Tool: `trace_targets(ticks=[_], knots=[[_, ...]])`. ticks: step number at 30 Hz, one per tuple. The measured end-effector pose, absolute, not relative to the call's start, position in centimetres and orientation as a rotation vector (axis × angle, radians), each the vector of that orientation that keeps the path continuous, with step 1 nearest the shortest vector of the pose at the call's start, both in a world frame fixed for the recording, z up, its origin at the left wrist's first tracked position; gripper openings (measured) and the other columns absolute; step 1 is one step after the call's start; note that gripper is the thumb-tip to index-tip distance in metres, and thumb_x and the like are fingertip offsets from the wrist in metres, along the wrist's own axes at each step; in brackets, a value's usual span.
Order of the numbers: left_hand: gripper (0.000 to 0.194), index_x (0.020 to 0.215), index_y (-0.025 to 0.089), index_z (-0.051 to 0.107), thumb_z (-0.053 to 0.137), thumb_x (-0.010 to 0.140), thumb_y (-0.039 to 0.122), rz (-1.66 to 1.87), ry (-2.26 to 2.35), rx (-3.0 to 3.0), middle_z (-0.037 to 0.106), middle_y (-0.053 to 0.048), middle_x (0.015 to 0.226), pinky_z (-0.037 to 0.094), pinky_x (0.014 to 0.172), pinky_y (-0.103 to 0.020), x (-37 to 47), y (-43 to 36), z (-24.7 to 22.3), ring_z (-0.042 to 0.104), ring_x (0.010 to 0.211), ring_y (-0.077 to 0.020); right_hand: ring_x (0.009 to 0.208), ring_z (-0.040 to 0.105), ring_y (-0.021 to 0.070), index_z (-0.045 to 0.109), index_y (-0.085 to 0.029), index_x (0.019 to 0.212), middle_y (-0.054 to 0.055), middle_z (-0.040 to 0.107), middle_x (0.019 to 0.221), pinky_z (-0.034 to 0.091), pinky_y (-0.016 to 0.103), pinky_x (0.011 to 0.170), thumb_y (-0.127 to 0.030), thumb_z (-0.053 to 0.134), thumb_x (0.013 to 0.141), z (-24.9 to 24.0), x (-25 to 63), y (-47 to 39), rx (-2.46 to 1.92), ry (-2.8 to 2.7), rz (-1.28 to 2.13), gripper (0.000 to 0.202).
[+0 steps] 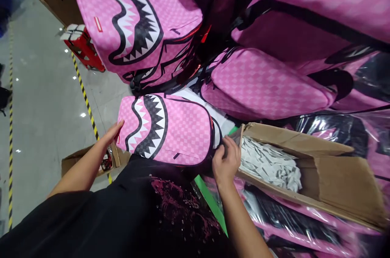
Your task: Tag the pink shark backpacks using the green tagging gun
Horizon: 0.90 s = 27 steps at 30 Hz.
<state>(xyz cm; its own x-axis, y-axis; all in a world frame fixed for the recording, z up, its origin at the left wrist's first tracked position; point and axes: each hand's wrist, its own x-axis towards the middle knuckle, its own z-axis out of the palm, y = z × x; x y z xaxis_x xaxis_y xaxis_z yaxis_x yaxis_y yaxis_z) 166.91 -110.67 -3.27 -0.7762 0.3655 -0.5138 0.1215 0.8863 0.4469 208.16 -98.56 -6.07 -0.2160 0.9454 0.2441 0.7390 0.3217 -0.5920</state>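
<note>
A small pink checkered backpack [185, 128] lies in front of me, its front panel up, with a black-and-white shark-mouth print. My left hand [113, 133] grips its bottom edge at the left; some fingers are hidden beneath it. At the top end, by the black handle loop, my right hand [227, 158] has its fingers curled against the backpack, close to an open cardboard box [344, 176]. Many white paper slips [268, 164] fill the near part of that box. Behind, a larger pink backpack [179, 8] carries the same shark mouth.
More pink bags [271, 79] crowd the back and right. Plastic-wrapped pink bags [292, 217] lie under the box. A green strip [211, 205] shows at the table edge. On the floor at left are a cardboard box [76, 160], a red stand [83, 48] and striped tape [83, 93].
</note>
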Motion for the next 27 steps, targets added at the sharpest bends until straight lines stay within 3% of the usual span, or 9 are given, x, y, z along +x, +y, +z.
trace_targets(ticks=[2, 4, 8, 13, 19, 22, 27], knots=[[0.051, 0.126, 0.013, 0.063, 0.049, 0.095, 0.051, 0.566, 2.378, 0.34, 0.074, -0.012, 0.112, 0.057, 0.084, -0.031, 167.0, -111.5, -4.6, 0.071, 0.099, -0.0229, 0.106, 0.067, 0.0242, 0.066, -0.015, 0.105, 0.016, 0.072, 0.11, 0.048, 0.038, 0.094, -0.032, 0.037, 0.1, -5.0, 206.7, -100.7, -1.546, -2.387, 0.539, 0.035], [0.053, 0.125, 0.014, 0.064, 0.05, 0.093, 0.054, 0.587, 2.397, 0.337, 0.073, -0.012, 0.116, 0.056, 0.085, -0.032, 167.0, -111.8, -5.1, 0.07, 0.102, -0.025, 0.087, 0.071, 0.0226, 0.067, -0.018, 0.097, 0.011, 0.075, 0.096, 0.05, 0.032, 0.078, -0.039, 0.043, 0.1, -4.3, 204.6, -102.8, -1.548, -2.785, 0.709, 0.032], [0.057, 0.115, 0.014, 0.069, 0.05, 0.089, 0.061, 0.544, 2.466, 0.376, 0.073, -0.014, 0.116, 0.054, 0.087, -0.036, 166.9, -112.2, -4.6, 0.068, 0.107, -0.0318, 0.067, 0.071, 0.026, 0.064, -0.013, 0.097, 0.014, 0.073, 0.078, 0.045, 0.03, 0.057, -0.047, 0.048, 0.098, -4.5, 201.3, -104.4, -1.755, -2.941, 0.702, 0.038], [0.059, 0.11, 0.015, 0.07, 0.045, 0.088, 0.064, 0.415, 2.472, 0.507, 0.075, -0.013, 0.109, 0.053, 0.079, -0.033, 167.1, -113.1, -3.7, 0.07, 0.101, -0.0318, 0.073, 0.072, 0.0253, 0.06, -0.012, 0.099, 0.014, 0.071, 0.083, 0.042, 0.028, 0.057, -0.027, 0.043, 0.099, -4.9, 200.8, -104.3, -1.889, -2.927, 0.598, 0.023], [0.057, 0.08, 0.016, 0.069, 0.045, 0.082, 0.068, 0.2, 2.376, 0.7, 0.074, -0.014, 0.082, 0.048, 0.063, -0.033, 164.9, -112.8, -3.3, 0.071, 0.08, -0.0324, 0.089, 0.067, 0.0291, 0.06, -0.012, 0.099, 0.016, 0.065, 0.096, 0.041, 0.03, 0.063, -0.019, 0.049, 0.093, -4.6, 200.7, -106.0, -1.964, -2.823, 0.295, 0.014], [0.055, 0.066, 0.019, 0.063, 0.047, 0.079, 0.07, 0.124, 2.315, 0.792, 0.071, -0.015, 0.074, 0.045, 0.062, -0.034, 163.5, -112.5, -3.4, 0.069, 0.078, -0.0345, 0.081, 0.064, 0.0248, 0.06, -0.013, 0.096, 0.015, 0.063, 0.091, 0.038, 0.03, 0.062, -0.015, 0.046, 0.094, -4.9, 199.9, -106.6, -1.981, -2.799, 0.166, 0.014], [0.053, 0.064, 0.021, 0.057, 0.043, 0.078, 0.07, 0.143, 2.297, 0.888, 0.07, -0.017, 0.081, 0.042, 0.066, -0.036, 162.1, -112.5, -3.3, 0.066, 0.091, -0.0389, 0.072, 0.059, 0.0224, 0.061, -0.013, 0.087, 0.013, 0.063, 0.081, 0.035, 0.033, 0.065, -0.009, 0.045, 0.092, -4.2, 199.8, -105.8, -1.944, -2.79, 0.031, 0.017]])
